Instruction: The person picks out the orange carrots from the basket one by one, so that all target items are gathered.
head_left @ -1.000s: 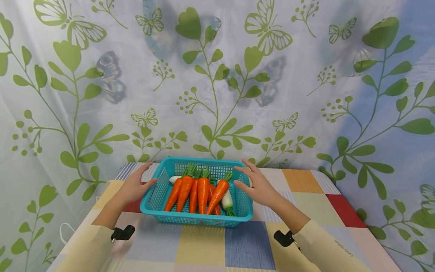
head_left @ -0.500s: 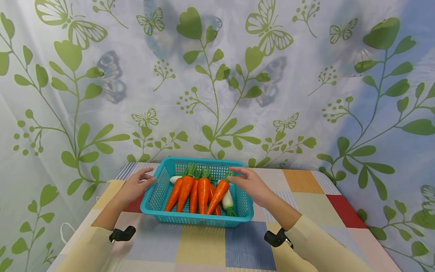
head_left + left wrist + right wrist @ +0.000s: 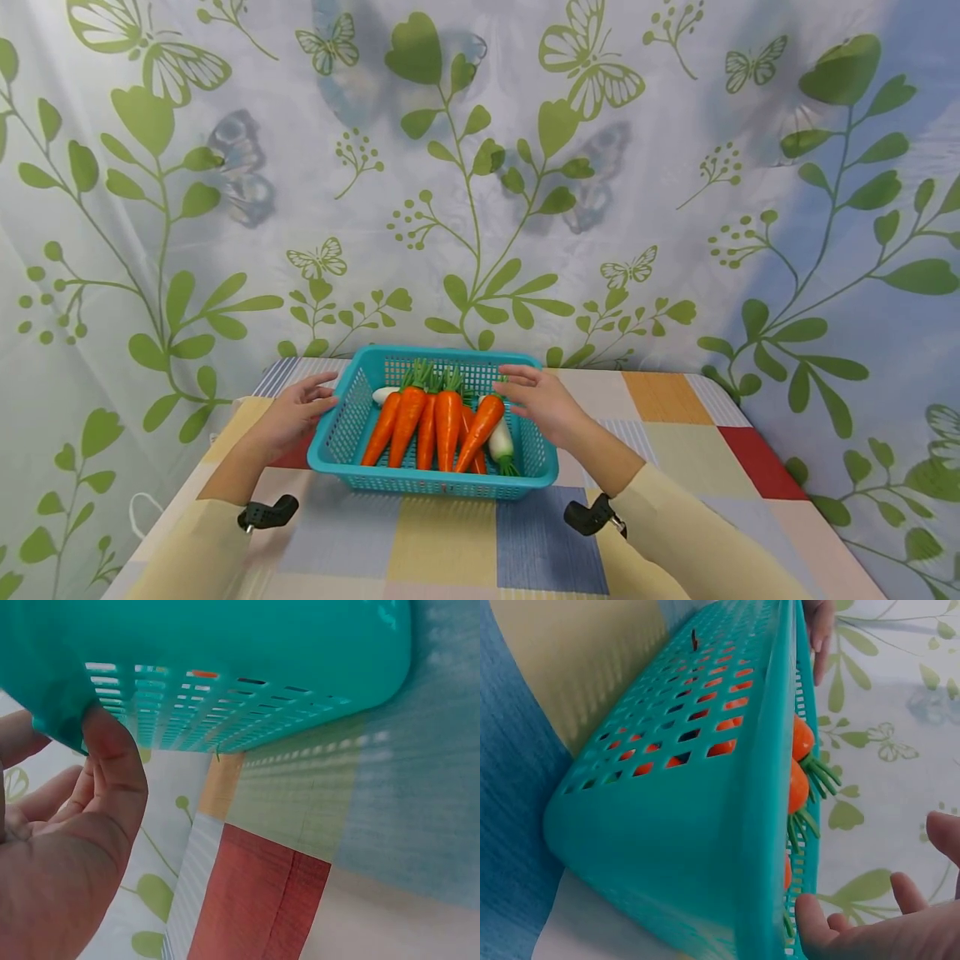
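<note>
Carrots, bright orange with leafy green tops, lying together in a turquoise basket toward the back of the table. Nearest, at the bottom of the head view, left sleeve and right sleeve, both cream, with a black left wrist camera and a matching right wrist camera. Next, patchwork tablecloth in blue, yellow, white and red, spread under the basket. Then the basket's slotted near wall, orange showing through its holes in the right wrist view. Slanted across another, the rightmost carrot; beside it and partly covered, a white radish, leaves toward the near rim. Just outside the left rim, left hand, fingers loosely bent, thumb apart and right at the rim; contact there impossible to tell. Over the right end, near the rightmost carrot's top, right hand, fingers slightly bent and parted, holding nothing. Farthest, behind the table, pale curtain printed with green leaves and butterflies.
</note>
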The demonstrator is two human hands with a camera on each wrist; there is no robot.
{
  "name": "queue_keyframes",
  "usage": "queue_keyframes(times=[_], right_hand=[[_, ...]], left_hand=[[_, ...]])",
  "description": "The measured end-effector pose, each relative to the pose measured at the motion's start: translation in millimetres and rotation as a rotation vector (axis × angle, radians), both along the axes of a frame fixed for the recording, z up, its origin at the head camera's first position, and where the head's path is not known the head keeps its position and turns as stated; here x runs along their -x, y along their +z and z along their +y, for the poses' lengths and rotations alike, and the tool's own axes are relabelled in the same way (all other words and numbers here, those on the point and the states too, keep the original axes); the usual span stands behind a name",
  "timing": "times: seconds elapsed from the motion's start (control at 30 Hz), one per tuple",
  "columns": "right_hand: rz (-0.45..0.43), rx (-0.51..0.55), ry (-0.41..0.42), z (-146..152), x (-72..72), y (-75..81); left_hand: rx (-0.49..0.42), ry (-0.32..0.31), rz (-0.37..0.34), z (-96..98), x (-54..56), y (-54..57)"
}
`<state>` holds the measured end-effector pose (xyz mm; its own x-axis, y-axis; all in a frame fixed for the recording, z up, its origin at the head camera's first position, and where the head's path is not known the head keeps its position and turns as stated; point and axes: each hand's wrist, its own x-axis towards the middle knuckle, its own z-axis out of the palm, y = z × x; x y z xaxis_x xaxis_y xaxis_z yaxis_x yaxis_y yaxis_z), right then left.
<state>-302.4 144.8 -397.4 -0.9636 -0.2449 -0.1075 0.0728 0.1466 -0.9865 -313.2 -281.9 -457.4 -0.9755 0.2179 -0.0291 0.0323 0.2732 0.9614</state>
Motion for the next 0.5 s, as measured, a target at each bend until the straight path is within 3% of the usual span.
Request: queue_keyframes(times=[0.17, 0.4, 0.5], right_hand=[[-0.011, -0.021, -0.024, -5, 3.9, 1.3], [-0.018, -0.207, -0.001, -8, 12.2, 1.3], [-0.046, -0.238, 0.009, -8, 15.8, 1.9]], left_hand=[[-0.094, -0.042, -0.039, -4.1, 2.9, -2.8], [-0.169, -0.083, -0.059, -7.2, 5.9, -6.3], [-0.183, -0.09, -0.071, -8.6, 7.0, -7.5]])
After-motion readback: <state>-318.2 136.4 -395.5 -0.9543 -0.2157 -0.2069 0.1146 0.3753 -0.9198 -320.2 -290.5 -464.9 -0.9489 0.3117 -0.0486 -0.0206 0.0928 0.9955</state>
